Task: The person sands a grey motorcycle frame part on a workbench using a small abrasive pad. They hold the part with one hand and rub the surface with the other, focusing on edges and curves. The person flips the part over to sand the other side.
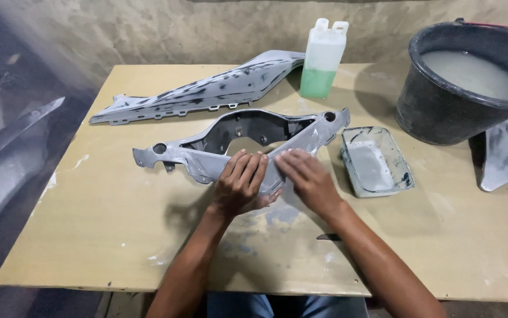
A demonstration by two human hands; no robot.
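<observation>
Head view shows the left hand and right hand lying flat, fingers extended, gripping nothing, side by side on the grey primed fairing panel beneath them, so rubbing probably needs even pressure, with the tray just right.

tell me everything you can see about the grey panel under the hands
The grey panel is a long, curved, frame-like shell, apparently plastic with a dull primer-like coat. It has a large open cutout in the middle, round holes near both ends and small mounting tabs. It lies flat on the tan table, in front of a second grey panel. The left hand and right hand rest flat on its near edge.
</observation>
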